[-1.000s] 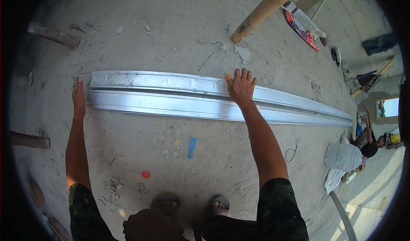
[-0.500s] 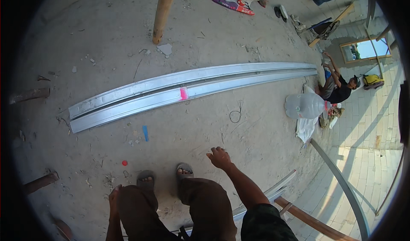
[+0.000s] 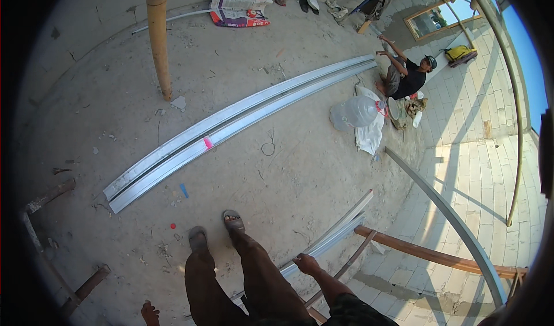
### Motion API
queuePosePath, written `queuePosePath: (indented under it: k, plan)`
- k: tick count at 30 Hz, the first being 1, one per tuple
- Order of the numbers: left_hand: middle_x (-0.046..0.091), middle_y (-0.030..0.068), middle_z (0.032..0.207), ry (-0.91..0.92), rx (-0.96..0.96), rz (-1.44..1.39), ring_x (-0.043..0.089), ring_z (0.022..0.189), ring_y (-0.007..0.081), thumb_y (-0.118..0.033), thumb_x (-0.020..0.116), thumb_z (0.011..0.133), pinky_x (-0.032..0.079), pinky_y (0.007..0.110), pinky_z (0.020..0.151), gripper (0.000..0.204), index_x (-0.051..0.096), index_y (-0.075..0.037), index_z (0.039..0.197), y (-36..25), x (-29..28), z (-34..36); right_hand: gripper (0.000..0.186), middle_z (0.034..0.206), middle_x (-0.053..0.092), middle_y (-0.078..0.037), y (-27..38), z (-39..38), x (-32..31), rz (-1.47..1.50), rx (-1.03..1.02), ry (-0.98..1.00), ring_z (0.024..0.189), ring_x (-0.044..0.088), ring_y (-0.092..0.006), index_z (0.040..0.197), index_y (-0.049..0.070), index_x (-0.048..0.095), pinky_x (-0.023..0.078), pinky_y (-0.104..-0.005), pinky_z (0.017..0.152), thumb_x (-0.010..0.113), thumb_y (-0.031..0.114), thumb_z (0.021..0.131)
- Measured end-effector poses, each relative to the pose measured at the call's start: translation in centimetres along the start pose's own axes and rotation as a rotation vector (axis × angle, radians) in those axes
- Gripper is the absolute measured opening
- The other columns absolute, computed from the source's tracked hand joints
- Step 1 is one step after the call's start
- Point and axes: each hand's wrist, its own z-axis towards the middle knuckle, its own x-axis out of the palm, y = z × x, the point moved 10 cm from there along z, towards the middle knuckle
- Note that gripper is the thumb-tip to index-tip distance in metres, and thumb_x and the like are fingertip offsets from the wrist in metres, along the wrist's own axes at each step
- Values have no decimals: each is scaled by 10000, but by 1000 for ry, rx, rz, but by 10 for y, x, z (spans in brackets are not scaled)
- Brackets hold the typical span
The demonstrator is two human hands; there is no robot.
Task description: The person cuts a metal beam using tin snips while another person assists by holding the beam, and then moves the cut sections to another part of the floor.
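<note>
My right hand is held out to the right of my legs with its fingers curled in, and nothing shows in it. Behind it in the picture lie several thin silvery metal profiles; whether it touches them I cannot tell. Low at the left, my left hand hangs with loosely bent fingers, apart from any object. Two long galvanised metal channels lie side by side on the floor ahead of my sandalled feet. A pink mark crosses the nearer one.
A round wooden post stands beyond the channels. At the right, a co-worker sits by a large clear plastic bottle and a white sack. A grey metal profile and a brown beam lie nearer on the right.
My view has turned to the right, and my feet have shifted. My right hand has come back beside the thin profiles; my left hand has dropped away from my leg.
</note>
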Motion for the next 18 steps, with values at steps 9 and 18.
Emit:
queuePosePath:
  k: [9,18]
  plan:
    - [597,125,914,92,25,181,602,638,218,-423,521,918,433,304,512,417,570,-65,1125,-61,-53,-25,497,1010,651,-247,51,-98,15,234,23,-34,990,615,-398,1084,-27,616,486,-450,868,557,425,885]
    - [608,111,896,422,674,691,595,699,181,-102,546,847,518,309,520,381,554,11,1210,-149,11,-43,543,1112,632,-218,-88,-161,104,208,238,105,1098,570,-387,1053,29,654,450,-462,938,556,524,854]
